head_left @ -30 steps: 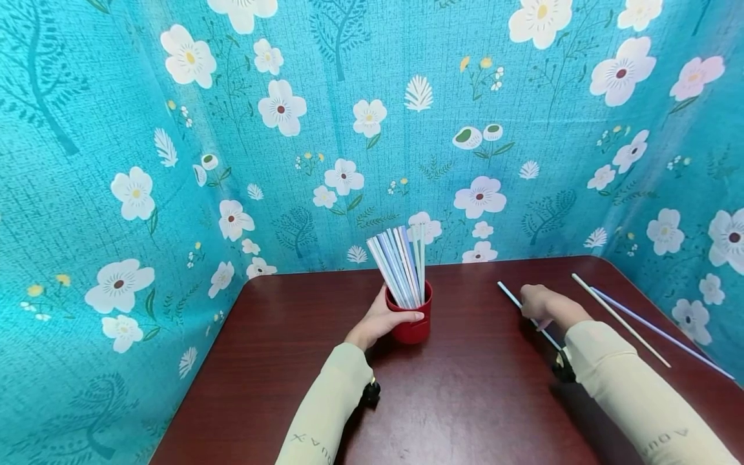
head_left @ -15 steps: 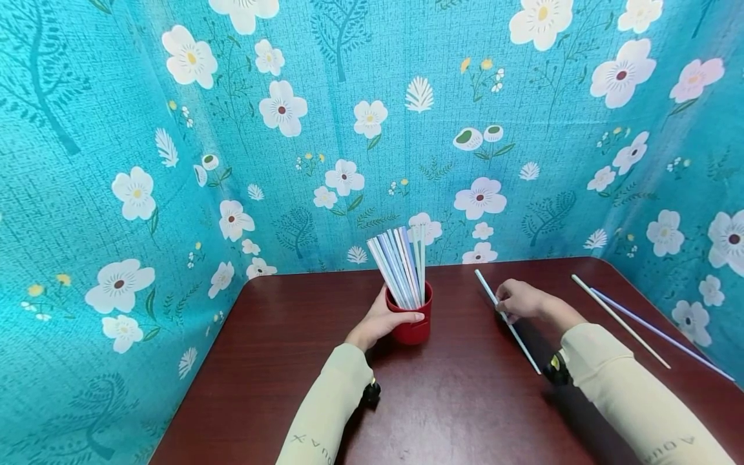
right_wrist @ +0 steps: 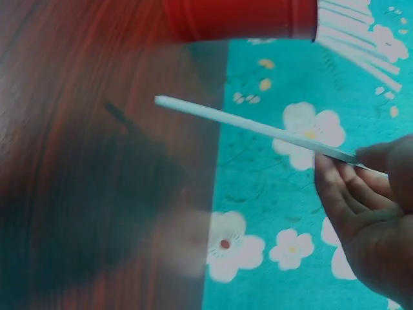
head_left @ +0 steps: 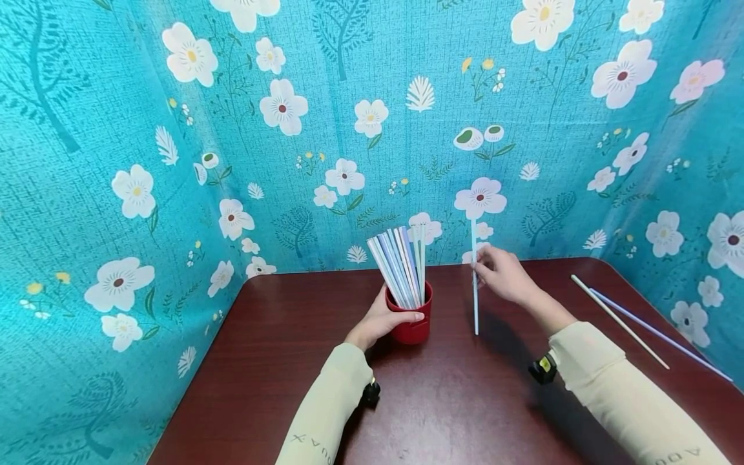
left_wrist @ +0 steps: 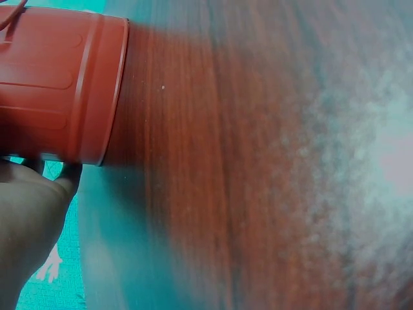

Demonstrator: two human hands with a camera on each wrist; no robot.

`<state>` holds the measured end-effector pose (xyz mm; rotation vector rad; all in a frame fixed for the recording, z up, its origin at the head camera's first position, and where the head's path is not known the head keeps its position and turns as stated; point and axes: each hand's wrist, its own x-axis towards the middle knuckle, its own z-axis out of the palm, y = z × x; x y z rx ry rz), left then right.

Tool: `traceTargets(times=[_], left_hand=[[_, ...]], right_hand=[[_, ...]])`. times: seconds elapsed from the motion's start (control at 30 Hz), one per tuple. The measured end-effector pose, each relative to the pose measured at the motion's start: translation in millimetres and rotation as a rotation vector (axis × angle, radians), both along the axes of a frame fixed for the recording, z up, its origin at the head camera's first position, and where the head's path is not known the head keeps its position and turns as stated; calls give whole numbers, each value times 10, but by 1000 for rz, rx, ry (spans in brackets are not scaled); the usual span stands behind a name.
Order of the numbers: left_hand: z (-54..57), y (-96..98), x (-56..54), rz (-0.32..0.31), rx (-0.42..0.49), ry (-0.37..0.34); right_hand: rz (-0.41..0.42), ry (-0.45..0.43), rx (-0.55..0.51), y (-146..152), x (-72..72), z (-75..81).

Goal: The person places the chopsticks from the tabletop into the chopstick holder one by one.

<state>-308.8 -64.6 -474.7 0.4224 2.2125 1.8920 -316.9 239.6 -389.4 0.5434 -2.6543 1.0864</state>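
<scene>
My left hand point(head_left: 376, 323) grips a red cup point(head_left: 413, 331) that stands upright on the table, thumb across its front and fingers behind it. A bundle of pastel straws point(head_left: 400, 268) fans out of the cup's mouth, mostly leaning left. To the cup's right, my right hand point(head_left: 504, 274) pinches a pale blue straw point(head_left: 476, 307) near its middle between thumb and fingertips. That straw is nearly upright, its lower end pointing down over the table. In the right wrist view, the held straw point(right_wrist: 239, 121) extends from the fingertips, with the cup point(right_wrist: 245, 18) beyond it.
On the right side of the dark red-brown table point(head_left: 302, 361) lie a cream straw point(head_left: 619, 320) and a lilac straw point(head_left: 662, 334), close together at a slant. A turquoise flowered cloth point(head_left: 325, 129) hangs behind the table and along its sides.
My right hand has lifted the pale blue straw off the table, moved it left toward the cup and turned it nearly upright. The left hand and cup have stayed in place.
</scene>
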Motion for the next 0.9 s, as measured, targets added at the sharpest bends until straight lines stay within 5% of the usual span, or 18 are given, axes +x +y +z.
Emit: traceTargets(times=[0.37, 0.53, 0.9], left_hand=[[5, -5, -22, -4, -2, 14], [19, -4, -18, -2, -6, 12], [9, 25, -17, 10, -8, 18]], right_hand=[[-36, 173, -298, -259, 99, 356], [-33, 230, -352, -417, 148, 501], [-15, 135, -317, -666, 109, 357]])
